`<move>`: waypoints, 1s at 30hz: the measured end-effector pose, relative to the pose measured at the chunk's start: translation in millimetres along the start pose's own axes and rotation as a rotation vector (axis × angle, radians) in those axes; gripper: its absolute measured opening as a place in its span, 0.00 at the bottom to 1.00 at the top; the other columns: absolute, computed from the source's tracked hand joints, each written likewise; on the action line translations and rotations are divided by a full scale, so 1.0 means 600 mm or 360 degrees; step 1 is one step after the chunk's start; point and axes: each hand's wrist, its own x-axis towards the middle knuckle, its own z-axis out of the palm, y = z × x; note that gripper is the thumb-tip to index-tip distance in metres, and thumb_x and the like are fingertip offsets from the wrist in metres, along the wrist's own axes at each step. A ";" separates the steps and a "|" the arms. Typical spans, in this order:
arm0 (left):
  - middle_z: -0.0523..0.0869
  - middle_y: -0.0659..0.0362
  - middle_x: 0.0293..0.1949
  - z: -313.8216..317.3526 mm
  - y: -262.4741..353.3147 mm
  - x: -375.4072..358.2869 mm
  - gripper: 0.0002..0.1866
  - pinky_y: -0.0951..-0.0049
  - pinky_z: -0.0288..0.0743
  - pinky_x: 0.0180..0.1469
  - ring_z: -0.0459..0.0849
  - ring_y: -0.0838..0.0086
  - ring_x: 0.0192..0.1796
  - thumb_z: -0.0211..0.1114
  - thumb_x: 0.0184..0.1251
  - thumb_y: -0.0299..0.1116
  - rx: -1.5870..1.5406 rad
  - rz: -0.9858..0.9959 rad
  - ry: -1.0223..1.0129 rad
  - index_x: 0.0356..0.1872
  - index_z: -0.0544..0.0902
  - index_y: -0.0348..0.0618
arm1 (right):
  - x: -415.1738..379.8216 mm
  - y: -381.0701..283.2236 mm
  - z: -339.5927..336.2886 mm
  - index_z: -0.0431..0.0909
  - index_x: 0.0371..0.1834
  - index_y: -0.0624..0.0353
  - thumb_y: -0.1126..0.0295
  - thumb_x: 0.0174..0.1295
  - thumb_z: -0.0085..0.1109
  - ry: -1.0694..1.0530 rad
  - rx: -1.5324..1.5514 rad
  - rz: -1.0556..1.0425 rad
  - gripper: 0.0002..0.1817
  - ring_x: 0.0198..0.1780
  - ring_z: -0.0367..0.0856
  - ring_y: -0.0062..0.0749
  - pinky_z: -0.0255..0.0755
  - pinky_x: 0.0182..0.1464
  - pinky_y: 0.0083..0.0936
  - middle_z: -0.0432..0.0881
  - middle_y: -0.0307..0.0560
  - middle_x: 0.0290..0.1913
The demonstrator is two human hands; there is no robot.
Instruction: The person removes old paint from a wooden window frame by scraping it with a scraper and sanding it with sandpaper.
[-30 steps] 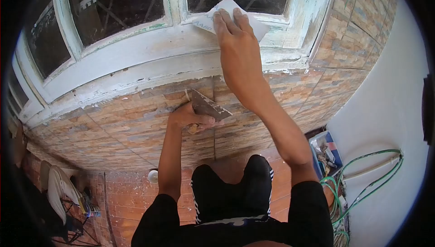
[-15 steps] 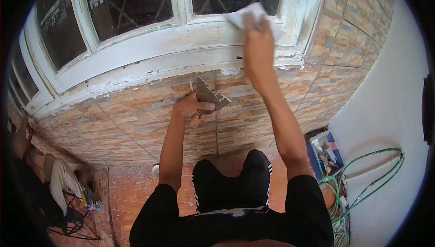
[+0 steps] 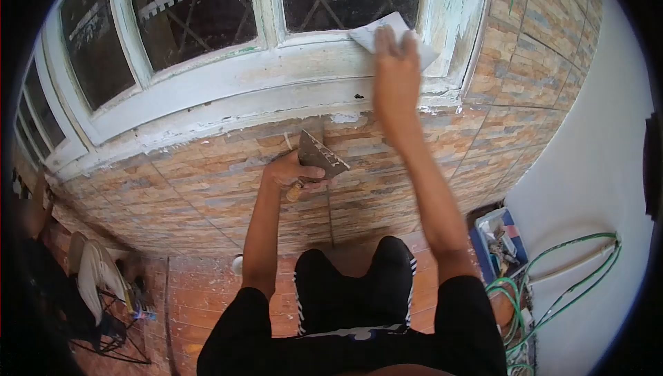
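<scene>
My left hand (image 3: 295, 172) is closed around a putty knife (image 3: 318, 158) in front of the stone-patterned wall tiles (image 3: 228, 169). The knife's broad, dark blade is speckled with white, and its wooden handle end shows below my fingers. My right hand (image 3: 397, 55) presses a whitish sheet of paper (image 3: 394, 25) against the lower right corner of the white window frame (image 3: 311, 60). The sheet sticks out on both sides of my fingers. The frame's paint looks worn and patchy, and rough white material runs along its bottom edge.
At the lower right stands a blue bin (image 3: 487, 252) of tools beside a coiled green hose (image 3: 552, 314). Another person's light-coloured trouser leg (image 3: 93, 279) shows at the lower left, near a thin black metal frame (image 3: 114, 341). Reddish floorboards (image 3: 207, 293) lie below.
My right hand and the sheet have moved slightly down on the frame, and more of the sheet shows right of my fingers. My left hand still holds the knife. The view has shifted a little.
</scene>
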 end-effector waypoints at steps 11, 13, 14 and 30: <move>0.86 0.55 0.27 0.032 0.021 0.001 0.13 0.76 0.68 0.21 0.76 0.79 0.22 0.71 0.61 0.26 -0.0066 0.0166 0.0100 0.44 0.86 0.28 | 0.012 -0.012 -0.035 0.75 0.62 0.69 0.90 0.54 0.48 -0.0174 0.0384 -0.0036 0.28 0.71 0.68 0.62 0.68 0.70 0.44 0.79 0.61 0.63; 0.86 0.56 0.26 0.049 0.028 -0.004 0.13 0.77 0.68 0.22 0.75 0.79 0.22 0.71 0.61 0.25 -0.0196 0.0212 -0.0018 0.44 0.86 0.28 | 0.018 0.004 -0.049 0.74 0.63 0.71 0.91 0.53 0.48 -0.0281 0.0441 -0.0043 0.29 0.72 0.67 0.62 0.67 0.71 0.43 0.78 0.61 0.64; 0.85 0.58 0.26 0.063 0.041 -0.017 0.12 0.76 0.68 0.23 0.75 0.79 0.22 0.73 0.59 0.27 -0.0095 0.0126 0.0188 0.42 0.86 0.29 | 0.024 0.020 -0.053 0.73 0.63 0.71 0.91 0.53 0.47 -0.0306 0.0360 -0.0018 0.30 0.72 0.66 0.61 0.67 0.71 0.44 0.77 0.61 0.65; 0.82 0.59 0.25 0.270 0.180 -0.164 0.17 0.77 0.68 0.21 0.76 0.79 0.23 0.75 0.59 0.37 -0.0760 -0.0427 0.1039 0.40 0.83 0.33 | 0.075 -0.035 -0.095 0.71 0.70 0.61 0.91 0.54 0.47 -0.0918 0.0703 0.0456 0.36 0.77 0.59 0.57 0.64 0.74 0.44 0.70 0.54 0.72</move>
